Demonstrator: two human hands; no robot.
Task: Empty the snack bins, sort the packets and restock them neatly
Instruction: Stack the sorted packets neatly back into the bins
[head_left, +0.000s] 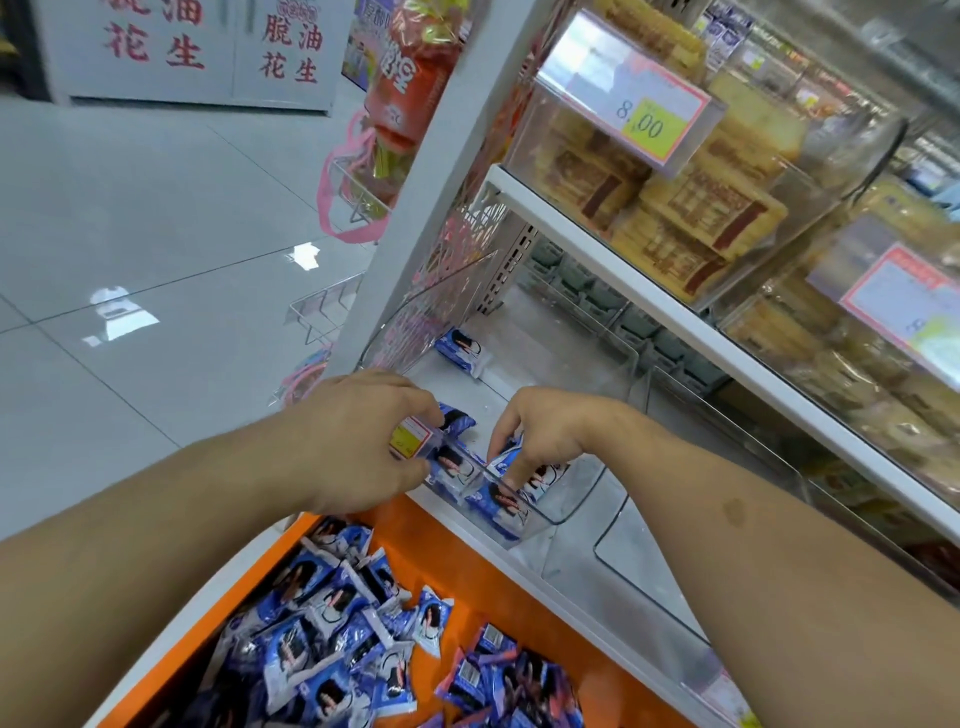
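Observation:
A clear plastic bin (587, 499) stands on the lower shelf, holding a few blue-and-white snack packets (506, 501) at its front. My left hand (363, 436) grips one blue packet (457, 421) at the bin's front left corner, beside a small price label (410, 439). My right hand (545, 431) reaches into the bin and its fingers pinch a packet (543, 475) standing among the others. One lone packet (465, 351) lies at the back of the bin. A heap of the same packets (332, 618) lies on the orange ledge (519, 587) below.
The upper white shelf (675, 306) carries clear bins of tan biscuit packs (691, 208) with an 8.00 price tag (644, 117). A second clear bin (727, 467) sits right of mine. Grey tiled floor (130, 234) lies left; wire hooks with hanging goods (374, 171) stick out from the shelf end.

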